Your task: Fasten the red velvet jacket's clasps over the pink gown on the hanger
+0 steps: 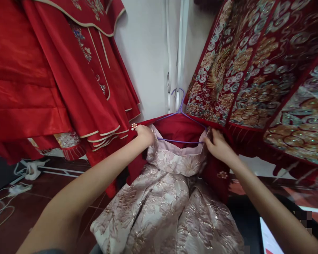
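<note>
A pale pink and silver brocade dress [175,165] hangs on a thin purple hanger [180,107] in the middle of the view, its skirt spreading toward me. Behind and around its bodice is a dark red jacket [217,187] with pearl flower ornaments. My left hand [146,135] is closed at the left shoulder, gripping the jacket's edge beside the bodice; its fingertips are hidden. At the right shoulder my right hand [217,144] is closed on the red cloth, thumb against the dress's upper edge.
Red garments [90,77] with pale piping hang at the left. Heavily embroidered red garments [254,70] hang at the right. White upright rails [169,53] stand against the wall behind the hanger. White cables [2,208] lie on the tiled floor at the lower left.
</note>
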Tool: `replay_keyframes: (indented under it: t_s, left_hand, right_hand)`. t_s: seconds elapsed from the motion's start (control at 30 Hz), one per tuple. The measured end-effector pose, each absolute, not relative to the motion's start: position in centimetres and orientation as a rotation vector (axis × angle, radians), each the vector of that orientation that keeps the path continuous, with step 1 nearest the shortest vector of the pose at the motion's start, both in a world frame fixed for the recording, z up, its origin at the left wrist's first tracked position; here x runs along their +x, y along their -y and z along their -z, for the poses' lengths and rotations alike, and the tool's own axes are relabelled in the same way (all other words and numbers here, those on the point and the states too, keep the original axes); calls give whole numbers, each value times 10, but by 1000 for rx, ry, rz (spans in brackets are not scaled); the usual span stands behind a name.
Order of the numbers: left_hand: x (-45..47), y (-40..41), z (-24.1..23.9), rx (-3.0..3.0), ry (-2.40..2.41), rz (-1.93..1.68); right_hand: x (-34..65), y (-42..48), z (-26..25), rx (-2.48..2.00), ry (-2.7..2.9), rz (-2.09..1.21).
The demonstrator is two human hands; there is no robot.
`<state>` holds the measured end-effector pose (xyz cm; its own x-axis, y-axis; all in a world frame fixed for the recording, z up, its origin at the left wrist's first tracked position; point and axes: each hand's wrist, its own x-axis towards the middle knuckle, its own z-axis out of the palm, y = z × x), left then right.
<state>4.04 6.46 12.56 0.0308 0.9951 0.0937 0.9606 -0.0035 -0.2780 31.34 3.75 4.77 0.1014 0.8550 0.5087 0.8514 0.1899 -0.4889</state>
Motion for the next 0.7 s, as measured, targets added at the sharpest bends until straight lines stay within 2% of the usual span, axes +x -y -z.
replay_keyframes:
  t_s: [0.2,0.37,0.53,0.7]
  left_hand:
    - [34,-79,-127,-2097,2097,35]
    - [20,-83,-127,-2168,2041,-196]
    - [-13,-85,-142,-2447,1982,-367]
    - [-39,-84,-156,-2565,1813,-191]
  right_hand:
    - [346,-66,-60,-1658,1851,446]
    - [357,-61,-55,-1823,1933,560]
    - [366,-72,-72,-1904,2041,435]
    - [369,-80,-97,-2014,2238,49]
